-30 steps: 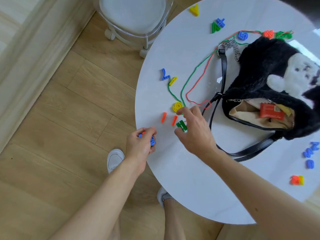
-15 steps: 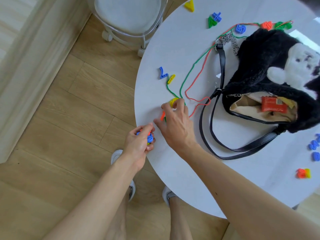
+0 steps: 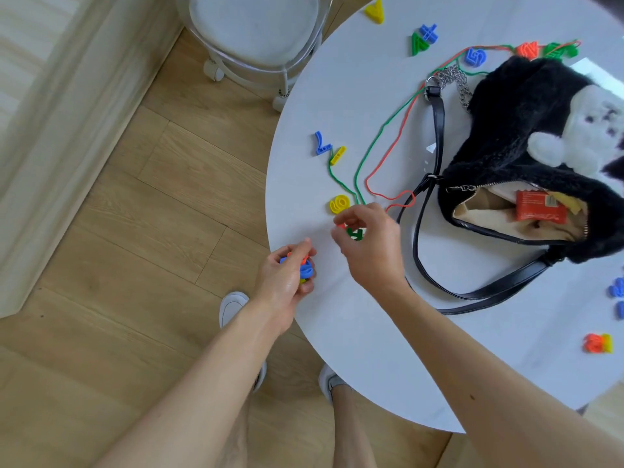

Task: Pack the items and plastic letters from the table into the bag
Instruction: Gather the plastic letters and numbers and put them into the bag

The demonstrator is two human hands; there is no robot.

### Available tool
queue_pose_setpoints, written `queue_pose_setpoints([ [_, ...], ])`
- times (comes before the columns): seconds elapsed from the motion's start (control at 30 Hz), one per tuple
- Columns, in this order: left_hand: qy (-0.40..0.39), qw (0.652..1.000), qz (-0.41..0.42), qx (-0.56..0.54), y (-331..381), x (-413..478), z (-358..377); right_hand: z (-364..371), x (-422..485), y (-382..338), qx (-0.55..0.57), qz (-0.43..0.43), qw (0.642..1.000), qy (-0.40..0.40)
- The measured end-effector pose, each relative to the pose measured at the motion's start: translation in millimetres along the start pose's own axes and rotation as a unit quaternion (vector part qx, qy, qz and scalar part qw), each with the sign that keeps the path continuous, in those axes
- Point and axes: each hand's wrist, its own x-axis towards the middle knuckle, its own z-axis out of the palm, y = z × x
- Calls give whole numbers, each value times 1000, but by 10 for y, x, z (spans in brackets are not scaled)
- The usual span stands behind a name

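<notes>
A black furry bag (image 3: pixel 526 136) lies open on the white round table (image 3: pixel 354 332), with a red packet (image 3: pixel 540 206) inside. My left hand (image 3: pixel 287 278) at the table's near edge is shut on a bunch of plastic letters (image 3: pixel 305 268), blue and orange. My right hand (image 3: pixel 371 244) pinches a green letter (image 3: pixel 355 234) and a red piece just above the tabletop. A yellow 0 (image 3: pixel 339 204) lies just beyond its fingers. A blue piece (image 3: pixel 321 143) and a yellow piece (image 3: pixel 338 155) sit farther out.
Green and red cords (image 3: pixel 381 140) run from the letters to the bag's chain. More letters lie at the far edge (image 3: pixel 423 38) and at the right (image 3: pixel 597 343). The bag's black strap (image 3: pixel 472 293) loops on the table. A clear chair (image 3: pixel 256 32) stands beyond.
My right hand has lifted the green letter and a red piece off the table. An orange piece has joined the bunch in my left hand. The yellow 0 is uncovered again.
</notes>
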Motion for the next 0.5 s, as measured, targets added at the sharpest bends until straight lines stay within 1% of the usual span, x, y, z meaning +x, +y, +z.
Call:
queue_pose_setpoints([
  [0.03, -13, 1000, -10, 0, 10, -2, 41, -72, -19, -62, 42, 22, 999, -12],
  [0.1, -50, 998, -28, -10, 35, -6, 151, -225, -91, -207, 92, 35, 992, -74],
  [0.13, -75, 997, -33, -13, 44, -19, 218, -298, -136, -277, 83, 27, 990, -111],
  [0.2, -126, 991, -39, -25, 36, -49, 366, -427, -233, -382, 8, -3, 988, -153],
  [0.27, -162, 985, -48, -45, 2, -98, 503, -542, -299, -449, -82, -38, 984, -155],
  [0.37, -215, 973, -55, -60, -55, -203, 702, -750, -358, -491, -180, -77, 968, -156],
  [0.43, -239, 967, -59, -58, -62, -267, 796, -868, -400, -511, -214, -91, 961, -149],
  [0.5, -256, 963, -68, -53, -94, -338, 953, -1059, -476, -507, -216, -85, 964, -129],
])
